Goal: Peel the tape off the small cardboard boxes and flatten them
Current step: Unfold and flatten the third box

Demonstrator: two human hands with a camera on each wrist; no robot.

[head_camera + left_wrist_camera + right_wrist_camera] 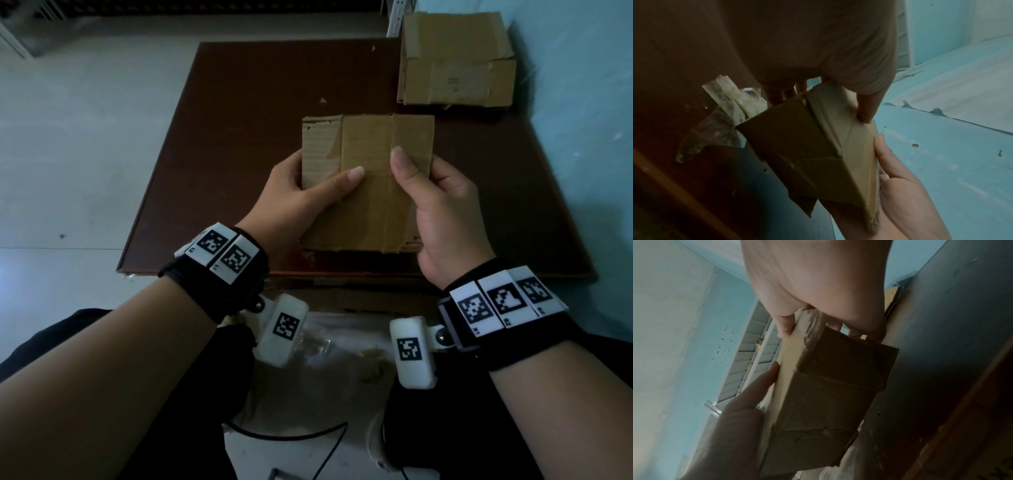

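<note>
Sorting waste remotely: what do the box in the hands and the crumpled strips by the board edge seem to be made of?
Box: brown corrugated cardboard, matt; fluting ridges show where the facing is torn at its left. A smoother, glossier band, likely tape, runs across it. Strips: clear glossy film, wrinkled, probably peeled plastic packing tape.

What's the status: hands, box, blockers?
Left hand and right hand both grip the small brown cardboard box, tape still on. Nothing in the way.
</note>
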